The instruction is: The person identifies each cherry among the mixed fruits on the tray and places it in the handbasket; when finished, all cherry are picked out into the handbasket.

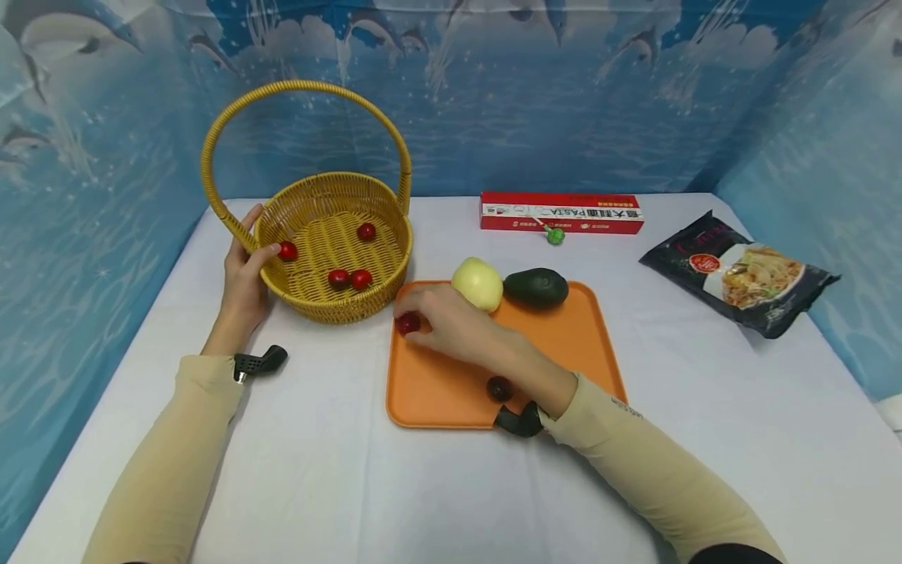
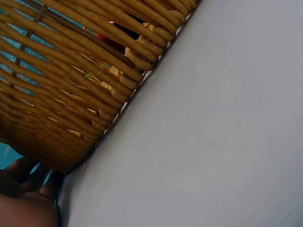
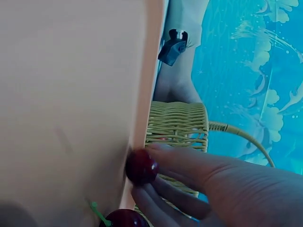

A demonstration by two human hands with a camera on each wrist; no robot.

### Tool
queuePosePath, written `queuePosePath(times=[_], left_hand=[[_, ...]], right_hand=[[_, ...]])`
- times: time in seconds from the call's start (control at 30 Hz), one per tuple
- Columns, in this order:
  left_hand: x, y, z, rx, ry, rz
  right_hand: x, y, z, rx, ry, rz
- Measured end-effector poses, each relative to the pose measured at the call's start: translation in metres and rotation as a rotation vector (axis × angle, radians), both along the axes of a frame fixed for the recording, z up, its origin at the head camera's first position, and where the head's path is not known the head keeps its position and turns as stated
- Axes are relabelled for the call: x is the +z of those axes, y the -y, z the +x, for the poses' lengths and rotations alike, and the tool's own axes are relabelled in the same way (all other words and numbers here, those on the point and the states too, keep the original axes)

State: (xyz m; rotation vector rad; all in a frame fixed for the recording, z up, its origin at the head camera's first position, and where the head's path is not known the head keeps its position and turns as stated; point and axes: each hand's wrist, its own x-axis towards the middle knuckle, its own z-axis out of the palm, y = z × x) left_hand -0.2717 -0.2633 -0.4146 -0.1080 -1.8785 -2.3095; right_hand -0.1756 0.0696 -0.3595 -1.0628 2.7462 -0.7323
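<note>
My left hand (image 1: 247,274) grips the side of a yellow wicker basket (image 1: 331,312), its thumb over the rim; the left wrist view shows the fingers (image 2: 28,177) against the woven wall. Several red cherries (image 1: 366,231) lie inside the basket. Above the left end of an orange tray (image 1: 451,399), my right hand (image 1: 451,325) pinches a dark red cherry (image 3: 142,166) between thumb and fingers. Another dark cherry (image 1: 499,388) sits on the tray by the right wrist. A pale green apple (image 1: 478,283) and a dark avocado (image 1: 535,288) are along the tray's far edge.
Toward the back stands a red pasta box (image 1: 562,223), with a small green item (image 1: 555,236) in front of it. A black food packet (image 1: 740,274) lies at the right. The basket's tall handle (image 1: 303,84) arches upward. A patterned blue curtain (image 1: 493,117) hangs behind the table.
</note>
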Motion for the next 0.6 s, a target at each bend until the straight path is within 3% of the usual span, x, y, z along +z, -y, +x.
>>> queuePosePath(times=[0.17, 0.6], left_hand=[[-0.0007, -0.0011, 0.0005, 0.001, -0.002, 0.015], [-0.0001, -0.0021, 0.0005, 0.010, -0.006, 0.018]], right_hand=[[-0.0016, -0.0009, 0.0031, 0.033, 0.034, 0.049], [0.0006, -0.0024, 0.0031, 0.052, 0.032, 0.056]])
